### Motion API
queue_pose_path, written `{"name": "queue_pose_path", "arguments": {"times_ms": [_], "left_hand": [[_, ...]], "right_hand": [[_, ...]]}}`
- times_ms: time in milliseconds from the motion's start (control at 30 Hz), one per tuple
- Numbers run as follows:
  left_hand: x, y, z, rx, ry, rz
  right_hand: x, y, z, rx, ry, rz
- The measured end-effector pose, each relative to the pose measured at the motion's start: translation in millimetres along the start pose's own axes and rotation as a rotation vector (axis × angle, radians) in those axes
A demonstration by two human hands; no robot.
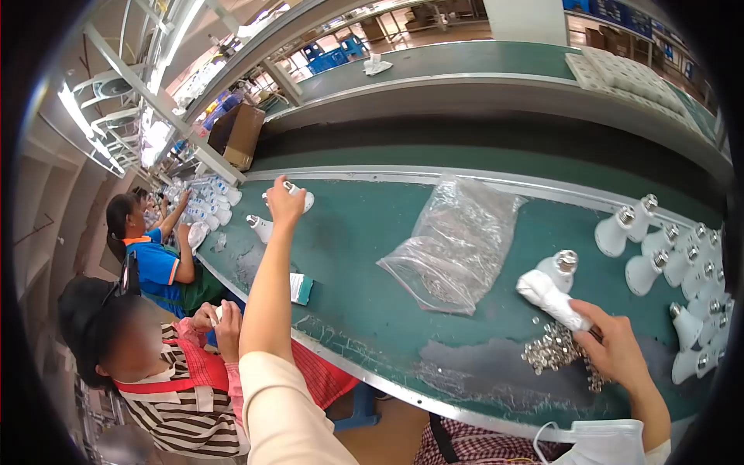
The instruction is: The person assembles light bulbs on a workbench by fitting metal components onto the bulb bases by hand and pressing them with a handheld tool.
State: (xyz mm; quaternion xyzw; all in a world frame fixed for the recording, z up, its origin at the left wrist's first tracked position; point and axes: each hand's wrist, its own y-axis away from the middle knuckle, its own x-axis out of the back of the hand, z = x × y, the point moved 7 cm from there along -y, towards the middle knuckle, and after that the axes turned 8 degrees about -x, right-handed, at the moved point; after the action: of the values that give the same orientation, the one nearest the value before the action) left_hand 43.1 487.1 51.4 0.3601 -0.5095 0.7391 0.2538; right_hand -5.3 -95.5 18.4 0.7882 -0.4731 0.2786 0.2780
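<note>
My left hand (pixel 287 203) reaches to the far left of the green table, its fingers closed round a white bulb (pixel 308 201) with a metal screw cap. Another bulb (pixel 262 228) lies just below it. On the right, my right hand (pixel 608 337) grips a tool (pixel 552 298) whose thick head is wrapped in white material. Behind the wrapped head stands a bulb (pixel 559 267), cap up. A pile of small metal caps (pixel 552 349) lies beside my right fingers, partly hidden by them. A clear plastic bag (pixel 457 248) of small metal pieces lies mid-table.
Many white bulbs (pixel 645 271) stand at the right edge. A small green and white box (pixel 301 289) lies near the front edge. Two people (pixel 194 372) sit at the left, one close to my left arm. More bulbs (pixel 209 203) stand at the far left.
</note>
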Motion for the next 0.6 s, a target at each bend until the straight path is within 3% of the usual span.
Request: {"name": "queue_pose_path", "arguments": {"times_ms": [67, 200, 233, 267, 333, 467, 600], "left_hand": [[-6.0, -9.4, -42.1, 0.211, -0.008, 0.046], [-50.3, -24.4, -120.6, 0.389, 0.002, -0.031], [-76.8, -30.2, -167.8, 0.466, 0.081, -0.057], [-72.2, -22.4, -139.3, 0.552, 0.29, -0.209], [-99.6, -28.3, -179.6, 0.498, 0.398, -0.173], [-113.3, -28.4, -211.2, 0.324, 0.402, -0.038], [-76.8, -25.2, -135.5, 0.209, 0.317, 0.039]], "right_hand": [[0.9, -6.0, 8.9, -0.03, -0.036, 0.039], [15.6, -15.6, 23.4, -0.163, -0.055, 0.15], [20.9, -15.4, 28.2, -0.194, -0.034, 0.179], [23.4, -17.2, 29.1, -0.168, -0.01, 0.192], [22.3, -20.5, 33.6, -0.211, -0.062, 0.151], [11.8, -37.2, 37.8, -0.027, -0.051, 0.237], [8.2, -60.6, 43.0, -0.042, -0.029, 0.264]]}}
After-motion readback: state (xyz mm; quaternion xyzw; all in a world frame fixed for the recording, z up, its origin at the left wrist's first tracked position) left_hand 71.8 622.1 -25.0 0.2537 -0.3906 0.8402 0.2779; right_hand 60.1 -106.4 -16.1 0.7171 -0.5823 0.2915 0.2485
